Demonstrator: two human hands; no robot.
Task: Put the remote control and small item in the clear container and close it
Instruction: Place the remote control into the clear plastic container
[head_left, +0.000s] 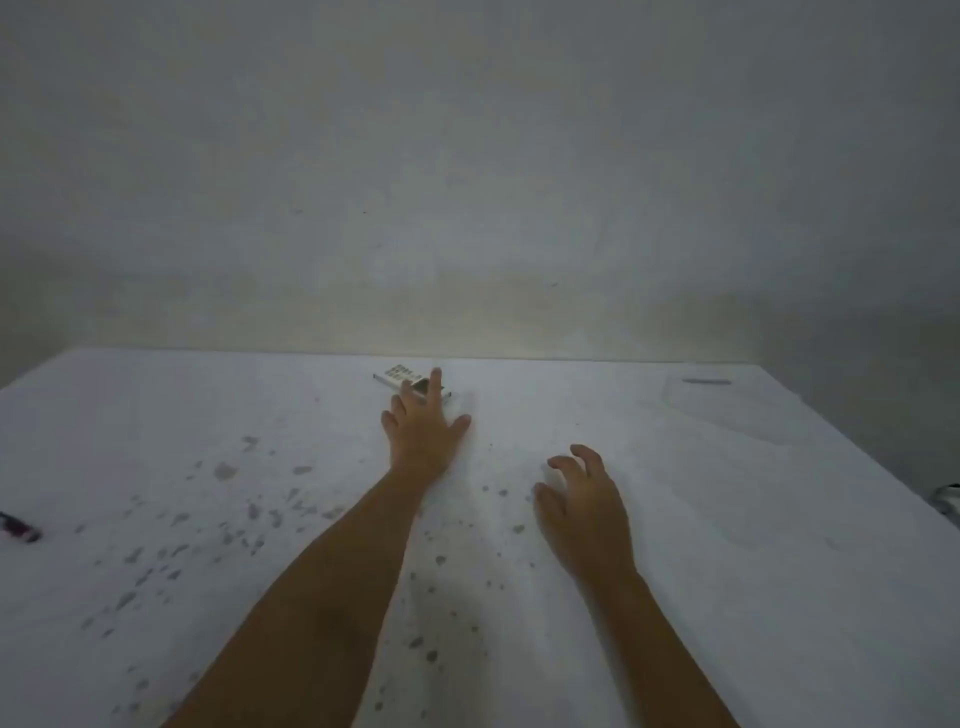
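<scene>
So from my feed the remote control is a slim white one with rows of small dark buttons, lying flat face up at the far edge of the table, angled a bit so its left end points away. Part of it is covered, so I only see the button end properly. The clear container sits way off at the far right, really faint, basically just an outline with a darker strip along its top edge. Small item is at the left edge, dark, reddish, blurry.
</scene>
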